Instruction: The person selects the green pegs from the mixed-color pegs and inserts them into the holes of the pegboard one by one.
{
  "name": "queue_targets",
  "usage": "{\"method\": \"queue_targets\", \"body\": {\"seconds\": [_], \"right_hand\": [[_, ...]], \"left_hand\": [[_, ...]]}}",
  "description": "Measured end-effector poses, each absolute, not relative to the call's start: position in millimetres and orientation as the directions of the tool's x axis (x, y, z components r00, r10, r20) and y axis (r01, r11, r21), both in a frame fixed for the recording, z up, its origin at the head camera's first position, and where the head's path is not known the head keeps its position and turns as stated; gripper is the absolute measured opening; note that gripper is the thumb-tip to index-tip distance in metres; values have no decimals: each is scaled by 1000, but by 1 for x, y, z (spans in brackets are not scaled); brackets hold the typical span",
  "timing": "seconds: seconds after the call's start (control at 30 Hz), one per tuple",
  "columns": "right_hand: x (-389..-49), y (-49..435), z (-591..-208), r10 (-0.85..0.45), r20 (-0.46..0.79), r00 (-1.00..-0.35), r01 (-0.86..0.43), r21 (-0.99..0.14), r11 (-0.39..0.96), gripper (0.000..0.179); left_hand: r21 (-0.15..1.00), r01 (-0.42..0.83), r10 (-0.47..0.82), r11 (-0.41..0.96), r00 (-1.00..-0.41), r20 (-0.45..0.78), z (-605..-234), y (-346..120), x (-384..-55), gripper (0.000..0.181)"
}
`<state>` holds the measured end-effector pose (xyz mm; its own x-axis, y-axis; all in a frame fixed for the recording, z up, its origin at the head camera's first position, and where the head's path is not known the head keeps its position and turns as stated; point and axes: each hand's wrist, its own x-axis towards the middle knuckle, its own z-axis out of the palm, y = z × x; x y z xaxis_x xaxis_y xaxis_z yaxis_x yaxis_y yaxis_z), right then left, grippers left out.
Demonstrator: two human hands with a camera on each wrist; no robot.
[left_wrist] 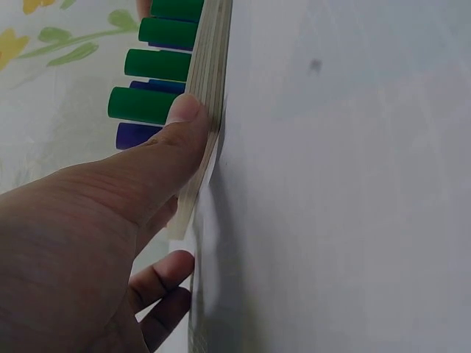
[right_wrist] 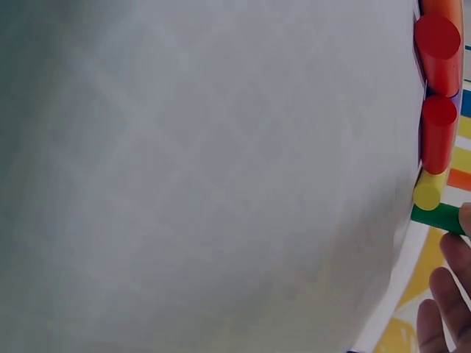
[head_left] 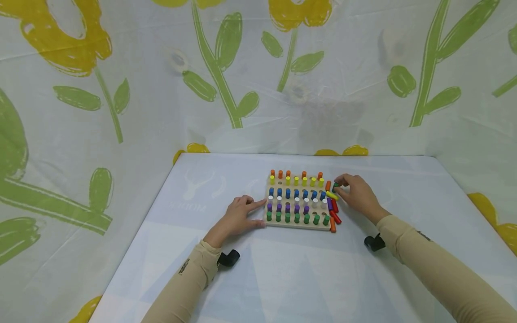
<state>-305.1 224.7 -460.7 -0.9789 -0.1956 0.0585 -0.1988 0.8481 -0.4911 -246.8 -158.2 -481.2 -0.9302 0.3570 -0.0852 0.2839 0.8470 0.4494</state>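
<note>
A wooden pegboard [head_left: 299, 226] stands on the table with rows of orange, yellow, blue, white, purple and green pegs upright in it. My left hand [head_left: 237, 216] is at its left side, index finger and thumb spread and touching the edge. In the left wrist view the thumb presses on the board's layered edge [left_wrist: 210, 66], beside several green pegs [left_wrist: 154, 65]. Beyond the board's back right corner, my right hand [head_left: 359, 195] pinches a green peg [right_wrist: 438, 218] between thumb and fingers. It is close to a loose yellow peg [head_left: 332, 195].
Along the board's right side lie loose pegs: a purple one [head_left: 329, 204], two red ones, including this red peg [head_left: 335, 217], and orange ones, including this orange peg [head_left: 333, 224]. A flower-printed curtain [head_left: 258, 107] hangs behind the white table [head_left: 291, 278].
</note>
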Motion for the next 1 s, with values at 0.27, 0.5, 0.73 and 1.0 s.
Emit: {"method": "queue_targets", "body": {"seconds": [0.27, 0.5, 0.73, 1.0], "right_hand": [[-304, 225, -460, -198, 69, -978, -206, -484, 851, 29], [-305, 227, -464, -200, 91, -976, -218, -482, 849, 29], [-301, 227, -463, -190, 102, -977, -215, -481, 850, 29], [-298, 228, -462, -186, 122, -975, -222, -481, 848, 30]], "left_hand": [[445, 287, 360, 848, -929, -88, -480, -158, -246, 76], [438, 290, 364, 851, -927, -94, -480, -158, -246, 77], [438, 295, 366, 849, -927, -85, -483, -159, -247, 77], [449, 291, 365, 845, -927, -85, -482, -159, -246, 76]]}}
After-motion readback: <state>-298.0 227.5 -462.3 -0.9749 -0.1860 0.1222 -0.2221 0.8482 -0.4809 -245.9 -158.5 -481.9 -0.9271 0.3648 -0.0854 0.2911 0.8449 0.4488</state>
